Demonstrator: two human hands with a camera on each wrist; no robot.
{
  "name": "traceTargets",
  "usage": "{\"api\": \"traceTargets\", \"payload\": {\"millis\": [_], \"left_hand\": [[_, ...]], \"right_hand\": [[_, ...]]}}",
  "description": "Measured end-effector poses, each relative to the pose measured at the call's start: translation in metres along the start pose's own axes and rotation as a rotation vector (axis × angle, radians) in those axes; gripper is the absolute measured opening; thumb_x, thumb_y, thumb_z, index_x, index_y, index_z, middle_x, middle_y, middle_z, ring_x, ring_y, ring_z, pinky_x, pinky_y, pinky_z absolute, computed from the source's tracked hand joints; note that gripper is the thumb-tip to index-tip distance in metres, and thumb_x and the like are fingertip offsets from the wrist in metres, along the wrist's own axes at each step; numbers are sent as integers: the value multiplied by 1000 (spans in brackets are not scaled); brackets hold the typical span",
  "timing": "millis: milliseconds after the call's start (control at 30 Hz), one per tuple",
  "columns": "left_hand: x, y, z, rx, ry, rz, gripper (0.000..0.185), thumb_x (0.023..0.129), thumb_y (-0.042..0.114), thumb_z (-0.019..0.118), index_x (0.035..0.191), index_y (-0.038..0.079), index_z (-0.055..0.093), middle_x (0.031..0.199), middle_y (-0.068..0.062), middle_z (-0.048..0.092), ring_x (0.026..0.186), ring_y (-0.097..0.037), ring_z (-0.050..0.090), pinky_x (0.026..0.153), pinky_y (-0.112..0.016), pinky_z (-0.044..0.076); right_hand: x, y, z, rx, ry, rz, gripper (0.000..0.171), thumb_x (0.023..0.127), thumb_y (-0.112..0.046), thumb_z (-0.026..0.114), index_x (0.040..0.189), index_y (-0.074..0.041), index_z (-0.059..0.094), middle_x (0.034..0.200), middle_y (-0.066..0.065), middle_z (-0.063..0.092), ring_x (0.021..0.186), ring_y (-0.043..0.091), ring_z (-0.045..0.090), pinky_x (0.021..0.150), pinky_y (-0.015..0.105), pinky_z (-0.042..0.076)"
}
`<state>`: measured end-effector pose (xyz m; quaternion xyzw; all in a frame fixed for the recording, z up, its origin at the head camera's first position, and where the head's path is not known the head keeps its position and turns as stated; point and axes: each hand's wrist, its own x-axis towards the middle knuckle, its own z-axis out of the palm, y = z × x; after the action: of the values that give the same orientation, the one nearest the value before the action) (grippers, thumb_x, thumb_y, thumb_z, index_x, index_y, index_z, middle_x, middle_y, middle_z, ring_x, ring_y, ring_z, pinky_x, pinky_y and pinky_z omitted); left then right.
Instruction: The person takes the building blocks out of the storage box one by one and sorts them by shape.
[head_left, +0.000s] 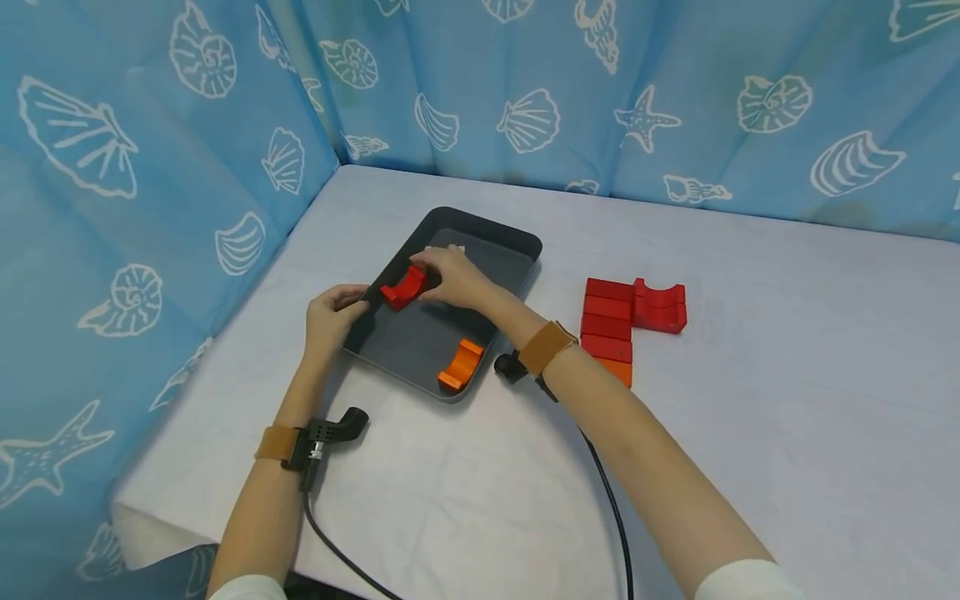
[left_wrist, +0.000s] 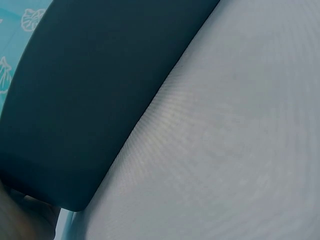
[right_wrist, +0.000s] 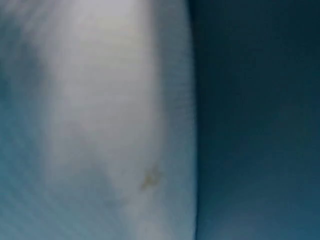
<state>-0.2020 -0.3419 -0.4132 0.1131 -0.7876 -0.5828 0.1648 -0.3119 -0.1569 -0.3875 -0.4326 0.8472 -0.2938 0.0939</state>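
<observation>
A dark grey tray [head_left: 405,346] lies at a slant on the white cloth. My left hand [head_left: 330,325] holds the tray's left edge, fingers and thumb bent at the rim; the left wrist view shows part of this hand [left_wrist: 25,220] against the tray corner. Reaching in from the right, my right hand [head_left: 457,279] pinches the right end of a red arch-shaped block [head_left: 403,289] inside the tray. An orange arch-shaped block [head_left: 461,365] sits in the tray's near right corner. Something pale [head_left: 456,247] shows behind my right fingers, mostly hidden.
Right of the tray, several red blocks [head_left: 607,308] stand in a row, with an orange block [head_left: 618,371] at the near end, partly behind my forearm. Red arch-shaped blocks [head_left: 660,308] adjoin them. A blue shell-patterned curtain [head_left: 480,92] borders the table. Cables trail from both wrist cameras.
</observation>
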Motion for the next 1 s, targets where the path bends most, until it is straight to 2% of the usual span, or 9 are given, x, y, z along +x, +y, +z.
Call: {"api": "traceTargets", "payload": {"millis": [67,133,267,400,533,700,867,933,1000], "left_hand": [[0,0,0,6,6,-5,24,79,-3,60,102,-10,60,96,-16,64,79,-1,57,72,-19,44],[0,1,-1,4,17,-7,24,79,-3,60,101,-9,61,93,-11,65,79,-3,57,72,-19,44],[-1,1,-1,-1,15,-7,24,79,-2,60,102,-9,61,90,-5,65,80,-5,57,73,-20,44],[-2,2,0,5,-7,-11,24,81,-1,59,104,-9,60,96,-12,64,81,-5,57,74,-20,44],[-3,2,0,9,-8,-9,25,81,-1,59,104,-9,60,101,-20,61,81,-5,57,75,-20,43],[-4,5,2,1,-8,-12,25,81,-1,59,104,-9,60,101,-18,62,82,-5,57,75,-20,43],[-5,6,2,15,1,-4,25,80,-2,59,103,-9,61,97,-12,64,82,-4,57,74,-19,43],[-5,6,2,12,3,1,25,79,-3,59,103,-9,61,97,-15,64,82,-4,57,73,-19,42],[-8,13,3,7,-3,-3,25,79,-5,59,103,-11,60,100,-20,62,83,-6,57,72,-17,42]], "right_hand": [[1,0,1,-25,-42,-4,63,78,-18,70,132,-4,42,133,10,42,118,26,36,99,34,24],[1,-2,1,-37,-65,-7,62,79,-18,69,133,-6,42,135,10,39,118,27,34,96,34,28],[1,-3,0,-33,-54,-11,55,79,-16,69,128,-6,48,130,8,46,109,25,37,90,31,33],[-1,0,2,4,-28,-14,41,77,-14,70,115,-5,55,116,7,54,103,22,42,90,30,32],[-4,6,3,100,4,-30,32,76,-11,71,103,-2,56,101,8,57,96,20,49,89,27,34],[-10,12,1,217,56,-2,30,74,-9,72,98,-1,55,94,8,59,89,18,52,80,25,40],[-16,14,-1,233,99,-12,28,74,-10,72,96,-2,57,90,6,59,82,18,51,73,24,40],[-19,15,-2,226,111,-29,28,74,-10,72,95,-2,57,89,5,60,79,18,50,71,24,40],[-23,14,-4,209,124,-52,27,74,-11,72,95,-2,57,89,5,61,78,18,49,69,24,39]]}}
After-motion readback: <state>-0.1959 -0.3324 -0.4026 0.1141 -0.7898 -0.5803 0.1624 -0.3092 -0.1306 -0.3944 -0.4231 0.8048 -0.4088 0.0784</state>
